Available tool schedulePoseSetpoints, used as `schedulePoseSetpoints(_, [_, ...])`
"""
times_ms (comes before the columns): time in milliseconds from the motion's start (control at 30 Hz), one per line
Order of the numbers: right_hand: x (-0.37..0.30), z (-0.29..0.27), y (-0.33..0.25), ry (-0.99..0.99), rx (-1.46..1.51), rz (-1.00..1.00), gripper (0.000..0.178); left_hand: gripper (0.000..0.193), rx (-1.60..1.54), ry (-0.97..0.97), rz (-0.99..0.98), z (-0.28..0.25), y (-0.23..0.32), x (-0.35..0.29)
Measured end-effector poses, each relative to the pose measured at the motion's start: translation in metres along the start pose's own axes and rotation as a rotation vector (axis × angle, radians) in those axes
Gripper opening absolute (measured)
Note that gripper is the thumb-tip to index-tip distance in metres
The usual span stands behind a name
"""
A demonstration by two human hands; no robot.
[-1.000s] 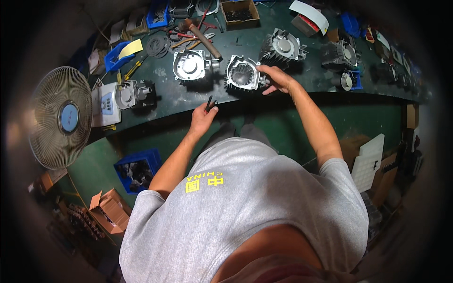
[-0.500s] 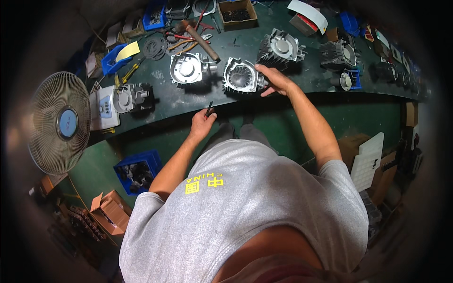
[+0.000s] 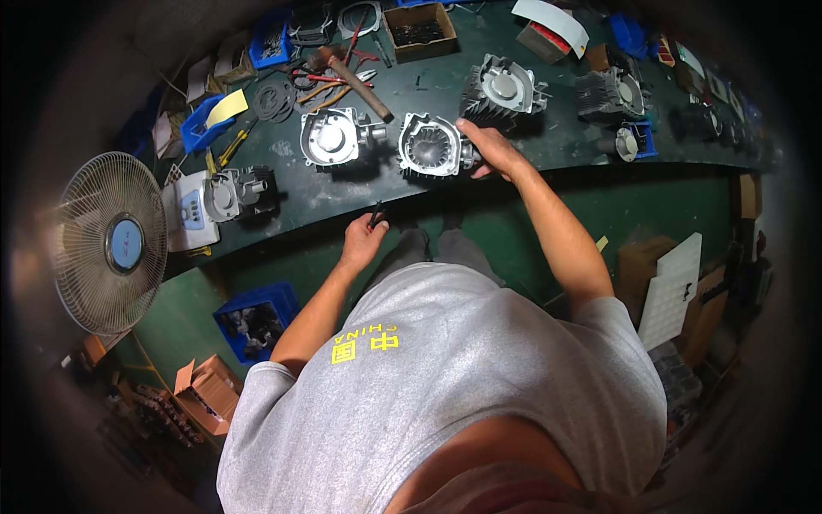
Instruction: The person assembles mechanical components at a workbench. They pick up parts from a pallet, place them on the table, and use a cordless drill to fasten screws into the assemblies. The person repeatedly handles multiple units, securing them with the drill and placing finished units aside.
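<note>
My right hand [image 3: 497,152] has its thumb and fingers around the right side of a silvery finned metal housing [image 3: 430,147], which rests near the bench's front edge with its round hollow facing up. Just off that edge, my left hand [image 3: 363,243] is closed on a slim black stick-like tool [image 3: 376,214]; its exact kind is too small to make out. To the left of the gripped housing sits another metal housing [image 3: 330,137] with a round disc in its middle. Behind my right hand stands a taller finned housing [image 3: 505,87], also with a disc.
A hammer [image 3: 363,89] lies behind the housings beside pliers and black rings [image 3: 276,96]. An open box of small dark parts [image 3: 421,32] stands farther back. More housings [image 3: 613,92] sit at the right. A fan [image 3: 113,243] stands at the left, next to a white scale [image 3: 190,211].
The whole view has shifted slightly. Both hands keep their holds, the right on the metal housing and the left on the black tool.
</note>
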State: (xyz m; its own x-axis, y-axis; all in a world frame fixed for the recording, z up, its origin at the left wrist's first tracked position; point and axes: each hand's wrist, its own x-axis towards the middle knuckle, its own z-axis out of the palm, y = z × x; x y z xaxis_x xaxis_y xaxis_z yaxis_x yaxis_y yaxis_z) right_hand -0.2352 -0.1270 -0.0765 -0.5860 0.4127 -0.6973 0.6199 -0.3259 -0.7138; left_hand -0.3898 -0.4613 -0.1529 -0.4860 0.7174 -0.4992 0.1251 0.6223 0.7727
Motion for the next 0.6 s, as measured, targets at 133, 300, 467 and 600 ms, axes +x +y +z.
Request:
schedulePoseSetpoints(133, [-0.002,0.009,0.005,0.159,-0.044,-0.077,0.077,0.026,0.002,-0.009,0.004,-0.001,-0.007,0.003])
schedulePoseSetpoints(300, [-0.003,0.019,0.023,0.200,0.163,-0.148,0.067,0.026,0.023,-0.031,-0.021,-0.004,-0.009,0.006])
schedulePoseSetpoints(467, [-0.002,0.024,0.047,0.198,0.323,-0.195,0.065,0.025,0.023,-0.060,-0.050,-0.005,-0.016,0.009])
schedulePoseSetpoints(600, [-0.007,0.023,0.050,0.159,0.306,-0.211,0.068,0.024,0.055,-0.075,-0.086,-0.005,-0.015,0.013])
